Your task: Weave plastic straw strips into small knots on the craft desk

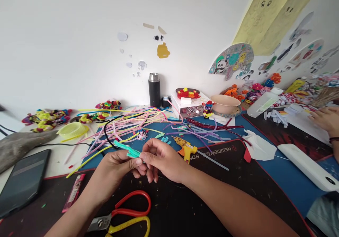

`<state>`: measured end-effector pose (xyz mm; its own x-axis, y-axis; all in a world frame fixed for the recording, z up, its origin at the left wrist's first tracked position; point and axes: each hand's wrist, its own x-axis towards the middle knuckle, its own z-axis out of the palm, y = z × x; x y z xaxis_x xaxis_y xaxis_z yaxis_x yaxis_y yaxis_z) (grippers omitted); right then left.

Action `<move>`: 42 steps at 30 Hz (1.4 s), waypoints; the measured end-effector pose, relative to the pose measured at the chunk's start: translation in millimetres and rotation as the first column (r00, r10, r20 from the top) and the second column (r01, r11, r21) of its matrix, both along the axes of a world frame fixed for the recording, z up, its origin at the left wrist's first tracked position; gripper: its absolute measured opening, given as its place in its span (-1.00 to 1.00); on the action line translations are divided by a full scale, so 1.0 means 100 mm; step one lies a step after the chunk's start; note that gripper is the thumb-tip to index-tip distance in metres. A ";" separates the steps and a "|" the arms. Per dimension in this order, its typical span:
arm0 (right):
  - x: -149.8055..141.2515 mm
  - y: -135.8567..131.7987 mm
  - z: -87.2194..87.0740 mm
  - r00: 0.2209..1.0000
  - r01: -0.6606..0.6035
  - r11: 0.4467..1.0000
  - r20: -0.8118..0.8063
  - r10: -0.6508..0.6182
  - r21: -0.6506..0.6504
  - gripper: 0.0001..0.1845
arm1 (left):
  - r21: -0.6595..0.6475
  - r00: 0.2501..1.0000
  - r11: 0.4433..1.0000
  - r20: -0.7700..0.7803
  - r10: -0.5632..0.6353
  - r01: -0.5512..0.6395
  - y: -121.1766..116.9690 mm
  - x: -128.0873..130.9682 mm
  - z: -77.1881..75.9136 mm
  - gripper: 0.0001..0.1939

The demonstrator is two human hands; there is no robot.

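Several short turquoise pipe cleaner pieces [131,151] lie bunched between my fingertips above the black mat. My left hand [119,164] pinches them from the left with thumb and forefinger. From the right, my right hand [159,159] closes on the same bunch, thumb pressed against it. Just beyond my right hand lies a yellow hot glue gun [188,149]. Scissors [129,214] with one red and one yellow handle rest below my hands. Short turquoise pieces [166,140] and a small doll head [142,134] sit behind my hands.
Pink and yellow pipe cleaners [127,122] spread across the table's back. A black thermos [154,90] stands by the wall. A phone [25,180] lies left, near a pink packet [73,193]. A white device [307,166] lies right, near another person's hand [325,120].
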<state>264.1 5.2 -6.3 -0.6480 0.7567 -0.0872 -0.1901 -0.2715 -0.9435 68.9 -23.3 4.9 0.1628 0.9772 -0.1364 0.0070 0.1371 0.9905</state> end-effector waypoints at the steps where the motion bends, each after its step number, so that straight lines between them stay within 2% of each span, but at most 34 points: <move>1: 0.00 0.00 -0.01 1.000 -0.001 1.000 -0.005 0.001 -0.004 -0.38 | -0.003 1.000 1.000 0.003 0.001 -0.001 0.00 0.01 0.00 -0.66; 9: -0.01 0.02 -0.05 0.998 -0.003 0.999 -0.063 0.000 -0.040 -0.36 | 0.008 0.999 1.000 0.043 -0.011 0.011 0.00 0.03 -0.07 -0.71; 13: 0.00 0.01 -0.01 0.997 -0.022 0.998 -0.074 0.017 -0.063 -0.40 | 0.014 0.997 0.998 0.048 -0.065 0.064 -0.01 0.02 -0.06 -0.67; 17: 0.02 0.01 0.03 0.997 -0.050 0.998 -0.056 0.048 -0.033 -0.41 | -0.028 0.990 0.995 0.104 -0.096 0.099 0.00 0.01 -0.06 -0.64; 21: 0.03 0.04 0.01 0.997 -0.059 0.998 -0.048 0.058 -0.031 -0.43 | -0.078 0.980 0.986 0.147 -0.134 0.146 0.04 -0.02 -0.10 -0.56; 27: 0.02 0.05 -0.04 0.998 -0.036 0.995 -0.059 0.030 -0.097 -0.41 | -0.092 0.973 0.976 0.137 -0.184 0.197 0.06 -0.06 -0.12 -0.53; 30: 0.01 0.05 -0.05 0.998 -0.035 0.993 -0.048 0.030 -0.112 -0.38 | -0.113 0.966 0.965 0.139 -0.220 0.236 0.05 -0.06 -0.13 -0.51; 34: 0.01 0.05 -0.04 0.997 -0.047 0.987 -0.072 0.036 -0.157 -0.33 | -0.197 0.946 0.939 0.221 -0.238 0.283 0.04 -0.07 -0.14 -0.48; 37: 0.01 0.05 -0.05 0.992 -0.084 0.979 -0.109 0.065 -0.187 -0.32 | -0.254 0.926 0.911 0.284 -0.250 0.324 0.02 -0.08 -0.16 -0.47; 42: 0.02 0.04 -0.03 0.978 -0.169 0.962 -0.154 0.138 -0.213 -0.34 | -0.264 0.887 0.870 0.328 -0.325 0.416 -0.01 -0.07 -0.16 -0.43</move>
